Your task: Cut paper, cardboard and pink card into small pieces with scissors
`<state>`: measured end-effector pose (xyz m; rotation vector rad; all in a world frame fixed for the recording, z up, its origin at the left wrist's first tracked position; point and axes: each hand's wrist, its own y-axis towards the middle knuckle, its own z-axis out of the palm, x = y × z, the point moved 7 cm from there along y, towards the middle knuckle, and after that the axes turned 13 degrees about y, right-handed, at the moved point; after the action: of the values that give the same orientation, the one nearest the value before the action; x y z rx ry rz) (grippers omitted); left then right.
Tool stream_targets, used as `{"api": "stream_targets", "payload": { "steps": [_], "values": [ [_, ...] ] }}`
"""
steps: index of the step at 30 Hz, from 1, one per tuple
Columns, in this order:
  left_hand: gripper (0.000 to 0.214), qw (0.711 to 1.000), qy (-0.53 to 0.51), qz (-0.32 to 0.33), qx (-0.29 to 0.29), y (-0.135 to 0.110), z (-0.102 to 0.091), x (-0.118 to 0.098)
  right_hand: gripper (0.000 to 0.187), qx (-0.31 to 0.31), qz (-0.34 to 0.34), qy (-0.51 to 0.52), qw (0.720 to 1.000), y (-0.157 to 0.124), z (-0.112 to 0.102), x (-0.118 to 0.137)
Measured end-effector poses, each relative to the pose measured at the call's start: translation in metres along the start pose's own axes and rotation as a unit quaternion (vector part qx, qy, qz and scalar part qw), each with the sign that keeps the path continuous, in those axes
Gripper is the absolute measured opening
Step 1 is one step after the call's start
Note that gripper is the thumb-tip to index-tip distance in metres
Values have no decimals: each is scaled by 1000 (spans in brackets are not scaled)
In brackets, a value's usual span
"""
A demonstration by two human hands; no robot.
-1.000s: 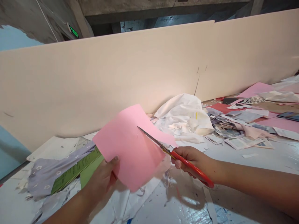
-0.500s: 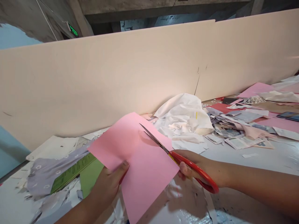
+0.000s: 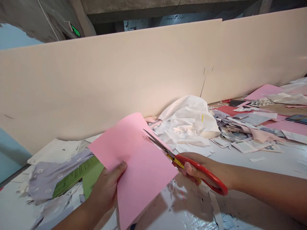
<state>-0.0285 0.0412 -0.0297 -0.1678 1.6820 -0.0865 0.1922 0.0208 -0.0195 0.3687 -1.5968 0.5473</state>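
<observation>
A pink sheet of paper (image 3: 141, 163) is held up over the table by my left hand (image 3: 107, 182), whose thumb presses on its face; the other fingers are hidden behind it. My right hand (image 3: 194, 167) is closed round a pair of scissors (image 3: 203, 175) with red handles, and something yellow shows by the grip. Pointing up and left, the slim blades stand slightly apart over the right part of the sheet. Whether paper lies between the blades I cannot tell.
A pale partition (image 3: 115, 86) runs behind the table. White crumpled paper (image 3: 189, 118) lies against it. Right of that are piled paper scraps (image 3: 240, 127) and a phone (image 3: 297, 118). On the left lie a green printed sheet (image 3: 74, 175) and lilac flowered material (image 3: 45, 179).
The pink sheet and my left hand have shifted a little left. The scissors have moved slightly off the sheet's right edge, and more of the yellow part by the grip shows.
</observation>
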Motion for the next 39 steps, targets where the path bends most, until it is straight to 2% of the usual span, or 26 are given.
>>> {"api": "stream_targets", "payload": {
  "steps": [6, 9, 16, 19, 21, 27, 31, 34, 39],
  "values": [
    [38, 998, 10, -34, 58, -10, 14, 10, 64, -1, 7, -13, 1000, -2, 4, 9],
    [37, 995, -1, -56, 87, -12, 19, 15, 63, 0, -4, -7, 1000, -2, 6, 12],
    [31, 992, 4, -36, 122, -11, 21, 14, 18, -12, -33, 77, 996, 4, 4, -1],
    [32, 989, 3, -39, 144, -14, 23, 15, 12, -9, -24, 122, 992, 8, 2, -11],
    [34, 988, -11, -49, 147, -15, 24, 17, 15, -17, -11, 112, 994, 9, -1, -18],
    [34, 991, -42, -69, 107, -16, 23, 16, 37, -49, 26, 76, 996, 9, -6, -29],
    [34, 988, -49, -78, 127, -16, 25, 19, 40, -13, -15, 32, 999, 3, 0, -11],
    [34, 988, -44, -76, 125, -15, 24, 19, 43, 9, -40, -40, 998, -4, 3, 3],
    [38, 987, -50, -81, 131, -22, 30, 16, 54, 56, -92, -93, 990, -8, 9, 14]
  ]
}}
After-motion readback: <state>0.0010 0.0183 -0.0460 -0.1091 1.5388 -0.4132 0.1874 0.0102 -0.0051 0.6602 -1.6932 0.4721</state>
